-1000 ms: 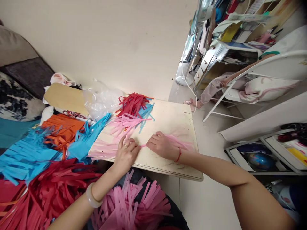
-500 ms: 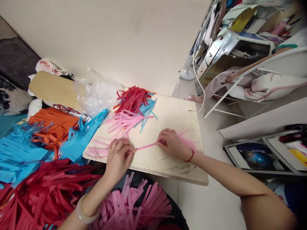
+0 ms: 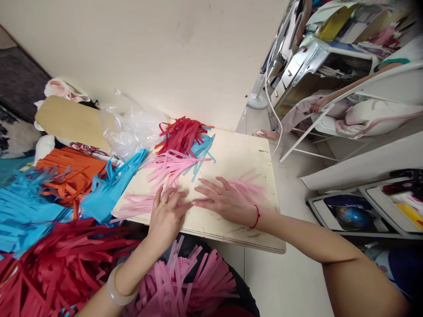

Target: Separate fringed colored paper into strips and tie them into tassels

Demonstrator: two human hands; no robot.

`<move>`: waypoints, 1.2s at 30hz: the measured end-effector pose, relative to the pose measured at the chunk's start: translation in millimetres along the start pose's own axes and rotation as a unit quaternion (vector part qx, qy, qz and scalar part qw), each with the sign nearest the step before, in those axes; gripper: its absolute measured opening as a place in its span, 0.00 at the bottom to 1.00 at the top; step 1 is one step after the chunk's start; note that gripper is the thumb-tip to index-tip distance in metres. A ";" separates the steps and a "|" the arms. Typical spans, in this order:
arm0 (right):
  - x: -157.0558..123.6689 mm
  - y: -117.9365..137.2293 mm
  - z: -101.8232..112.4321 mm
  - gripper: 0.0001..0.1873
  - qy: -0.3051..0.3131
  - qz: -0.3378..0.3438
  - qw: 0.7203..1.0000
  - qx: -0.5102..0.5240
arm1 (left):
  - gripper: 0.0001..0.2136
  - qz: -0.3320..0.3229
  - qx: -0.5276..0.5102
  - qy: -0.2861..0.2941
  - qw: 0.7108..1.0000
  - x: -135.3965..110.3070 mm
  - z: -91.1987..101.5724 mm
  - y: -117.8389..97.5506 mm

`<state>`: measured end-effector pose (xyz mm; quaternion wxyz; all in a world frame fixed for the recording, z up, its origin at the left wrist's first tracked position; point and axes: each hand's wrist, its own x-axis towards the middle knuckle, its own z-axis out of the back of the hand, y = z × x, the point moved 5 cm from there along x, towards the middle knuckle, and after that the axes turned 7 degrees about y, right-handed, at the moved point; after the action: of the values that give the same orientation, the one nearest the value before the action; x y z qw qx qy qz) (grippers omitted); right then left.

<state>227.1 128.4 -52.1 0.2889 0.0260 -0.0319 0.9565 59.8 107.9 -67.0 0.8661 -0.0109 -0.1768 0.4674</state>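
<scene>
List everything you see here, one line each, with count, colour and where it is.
board: one, pale wood, centre, lying flat
pink fringe: one piece, on board, spread under both hands
loose strips: one heap, red, blue and pink, board's far left corner
blue fringe: several, left of board
orange fringe: one stack, far left
red fringe: one big pile, bottom left
lap fringe: one pile, pink, bottom centre
plastic bag: one, clear, behind board
folding chair: one, white, upper right
bins: two, white, right edge
left hand: flat on pink fringe, ring and pale bangle
right hand: fingers spread on pink fringe, red wrist cord
</scene>
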 end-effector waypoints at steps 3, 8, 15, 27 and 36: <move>-5.4 -2.2 -3.6 0.20 0.004 0.040 0.998 -0.038 | 0.12 -0.012 0.027 -0.010 0.999 -6.1 -4.5 -1.9; -25.8 -24.3 -2.0 0.21 0.004 0.033 0.997 -0.068 | 0.12 -0.011 0.032 -0.004 0.999 -7.8 -7.1 -0.8; 5.4 -17.0 -1.6 0.18 0.017 0.095 0.987 -0.125 | 0.07 -0.053 0.087 0.026 0.994 17.7 3.2 -28.4; -9.9 10.7 46.8 0.22 0.167 -0.082 0.806 0.561 | 0.16 -0.175 -0.018 -0.116 0.978 0.5 49.0 -46.2; 9.3 25.1 86.7 0.18 -0.055 -0.061 0.738 0.670 | 0.11 0.050 -0.337 -0.188 0.921 6.7 87.6 -28.4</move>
<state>208.1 106.0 33.8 0.2523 0.2673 0.6026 0.7083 58.3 84.5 22.3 0.7379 -0.2229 -0.4821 0.4164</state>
